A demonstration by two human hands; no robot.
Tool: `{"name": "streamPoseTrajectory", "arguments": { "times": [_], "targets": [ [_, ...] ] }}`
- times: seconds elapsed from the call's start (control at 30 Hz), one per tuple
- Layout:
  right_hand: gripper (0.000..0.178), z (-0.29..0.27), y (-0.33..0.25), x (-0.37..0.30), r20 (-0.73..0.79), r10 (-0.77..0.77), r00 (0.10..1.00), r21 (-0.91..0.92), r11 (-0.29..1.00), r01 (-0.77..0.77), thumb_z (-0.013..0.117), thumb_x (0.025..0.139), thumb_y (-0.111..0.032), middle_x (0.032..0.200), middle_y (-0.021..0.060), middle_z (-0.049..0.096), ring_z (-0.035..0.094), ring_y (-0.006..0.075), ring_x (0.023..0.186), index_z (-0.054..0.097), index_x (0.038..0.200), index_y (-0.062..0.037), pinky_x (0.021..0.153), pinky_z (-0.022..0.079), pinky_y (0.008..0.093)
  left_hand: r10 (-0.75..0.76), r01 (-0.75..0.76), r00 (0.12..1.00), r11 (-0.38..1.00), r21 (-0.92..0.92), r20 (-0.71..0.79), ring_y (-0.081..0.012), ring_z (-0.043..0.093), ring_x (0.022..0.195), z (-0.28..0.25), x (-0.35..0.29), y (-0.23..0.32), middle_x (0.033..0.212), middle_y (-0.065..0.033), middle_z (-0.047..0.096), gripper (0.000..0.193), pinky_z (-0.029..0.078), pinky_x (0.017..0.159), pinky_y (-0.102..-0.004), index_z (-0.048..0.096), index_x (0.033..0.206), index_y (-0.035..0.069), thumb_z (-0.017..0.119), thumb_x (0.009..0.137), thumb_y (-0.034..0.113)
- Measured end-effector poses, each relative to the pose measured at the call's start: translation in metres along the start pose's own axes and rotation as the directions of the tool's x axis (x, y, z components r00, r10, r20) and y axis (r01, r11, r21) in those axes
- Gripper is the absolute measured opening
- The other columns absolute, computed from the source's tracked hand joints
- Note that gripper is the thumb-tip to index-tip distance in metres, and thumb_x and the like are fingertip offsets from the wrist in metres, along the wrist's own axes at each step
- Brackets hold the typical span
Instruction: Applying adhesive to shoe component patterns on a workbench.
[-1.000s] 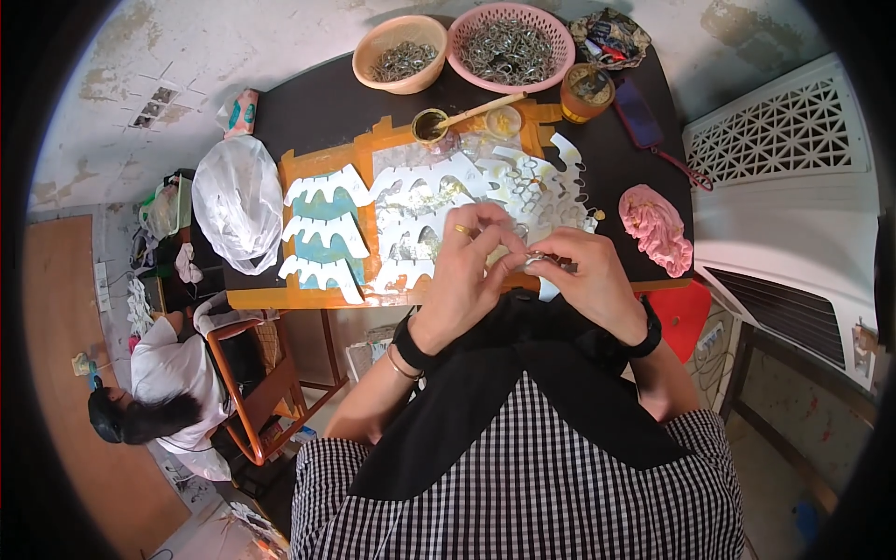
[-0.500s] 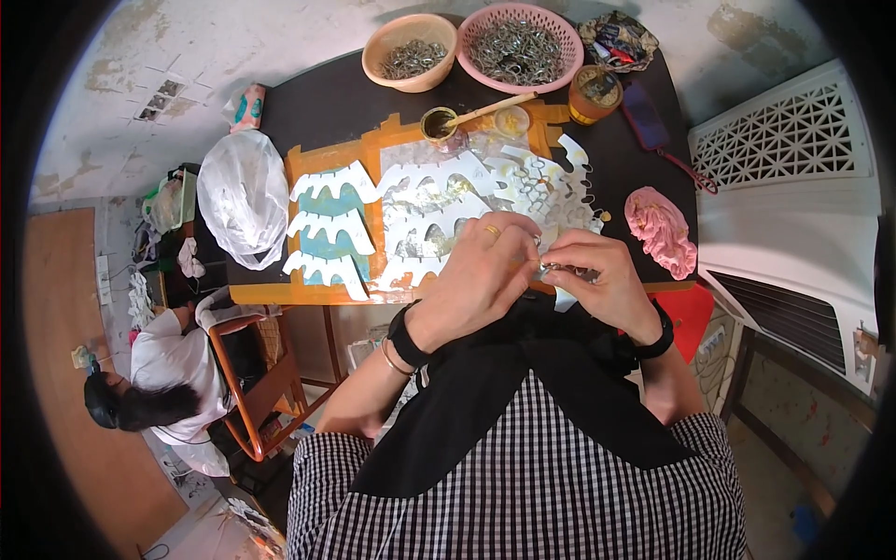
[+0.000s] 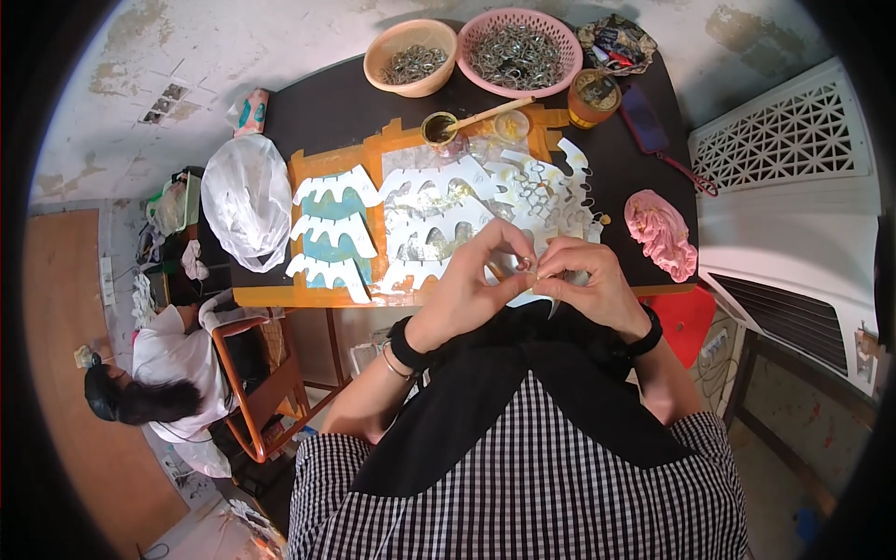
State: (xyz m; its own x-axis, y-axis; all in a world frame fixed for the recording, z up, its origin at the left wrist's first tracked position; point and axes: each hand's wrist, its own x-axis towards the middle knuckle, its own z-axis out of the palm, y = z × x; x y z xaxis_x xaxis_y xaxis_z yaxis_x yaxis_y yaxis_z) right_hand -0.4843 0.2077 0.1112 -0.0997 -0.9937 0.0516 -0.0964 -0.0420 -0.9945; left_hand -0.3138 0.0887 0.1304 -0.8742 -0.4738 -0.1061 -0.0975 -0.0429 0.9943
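Observation:
My left hand (image 3: 476, 278) and my right hand (image 3: 597, 287) meet fingertip to fingertip just above the table's near edge. Between their pinched thumbs and forefingers sits a small shiny metal piece (image 3: 528, 265), mostly covered, so its kind is unclear. A pale pointed tip shows below the right fingers. Beyond my hands, white scalloped cutouts (image 3: 431, 220) lie on the work sheet, with a cluster of small metal rings (image 3: 539, 191) on the right part. More white cutouts (image 3: 327, 231) rest in a column on a blue-green patch at left.
At the back stand a peach bowl (image 3: 375, 65) and a pink basket (image 3: 478, 79) of metal parts. A stick lies across a small open jar (image 3: 437, 129). Left is a white plastic bag (image 3: 245, 201); right, a pink cloth (image 3: 659, 233) and a phone (image 3: 644, 117). Another person (image 3: 168, 369) sits far left.
My left hand has turned from back-up to a side-on pinch, its thumb now showing beside the right fingertips. The right hand has shifted slightly left, and both still work on the small metal piece.

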Motion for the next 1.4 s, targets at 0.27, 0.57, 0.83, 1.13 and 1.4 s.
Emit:
{"name": "streamPoseTrajectory", "arguments": {
  "times": [0.27,0.57,0.83,1.13,1.4],
  "targets": [
    [0.006,0.000,0.007,-0.001,0.025,-0.066,0.998,0.094,0.994,0.063,0.072,0.076,0.000,0.078,0.0053,0.061,0.056,0.0149,0.074,0.068,0.080,0.0001,0.067,0.043,0.0276,0.050,0.014,0.978,0.953,-0.302,0.202,-0.0149,0.051,0.108,-0.011,0.001,-0.013,0.112,-0.0060,0.055,0.031,0.039,0.094,-0.0308,0.053,0.107,0.007,0.067,0.081,-0.003],
    [0.011,-0.008,0.022,0.005,-0.367,-0.072,0.928,0.104,0.988,0.117,0.067,0.076,0.006,0.076,0.0043,0.056,0.052,0.0120,0.073,0.057,0.074,0.0019,0.070,0.040,0.0246,-0.063,-0.032,0.955,0.949,-0.313,-0.289,-0.0180,0.051,0.114,-0.018,-0.002,-0.037,0.124,-0.0094,0.052,0.030,0.039,0.101,-0.0341,0.052,0.112,0.005,0.066,0.086,0.009],
    [0.007,0.002,0.026,0.012,-0.413,0.095,0.906,0.347,0.936,0.059,0.066,0.083,-0.002,0.082,0.0029,0.056,0.052,0.0083,0.078,0.060,0.080,0.0014,0.072,0.040,0.0230,-0.066,0.067,0.991,0.998,0.003,-0.117,-0.0092,0.059,0.080,0.032,0.026,-0.034,0.083,-0.0074,0.064,0.029,0.051,0.069,-0.0270,0.062,0.097,-0.003,0.072,0.087,0.022],
    [0.014,-0.007,0.019,0.004,-0.180,0.364,0.914,0.417,0.870,-0.265,0.067,0.086,-0.012,0.085,-0.0007,0.058,0.053,0.0064,0.082,0.061,0.092,-0.0005,0.075,0.041,0.0230,-0.049,0.049,0.999,0.935,0.352,-0.008,-0.0190,0.061,0.060,0.001,0.032,-0.026,0.069,-0.0144,0.064,0.032,0.048,0.057,-0.0312,0.066,0.091,-0.002,0.074,0.083,0.028],
    [0.018,-0.012,0.015,0.016,-0.141,0.291,0.946,0.209,0.943,-0.258,0.064,0.088,-0.016,0.086,0.0000,0.059,0.052,0.0068,0.083,0.060,0.094,-0.0001,0.075,0.041,0.0238,0.059,-0.086,0.996,0.825,0.559,0.067,-0.0306,0.061,0.064,-0.016,0.044,-0.017,0.073,-0.0161,0.063,0.031,0.047,0.059,-0.0348,0.066,0.088,0.001,0.076,0.078,0.029]
  ]
}}
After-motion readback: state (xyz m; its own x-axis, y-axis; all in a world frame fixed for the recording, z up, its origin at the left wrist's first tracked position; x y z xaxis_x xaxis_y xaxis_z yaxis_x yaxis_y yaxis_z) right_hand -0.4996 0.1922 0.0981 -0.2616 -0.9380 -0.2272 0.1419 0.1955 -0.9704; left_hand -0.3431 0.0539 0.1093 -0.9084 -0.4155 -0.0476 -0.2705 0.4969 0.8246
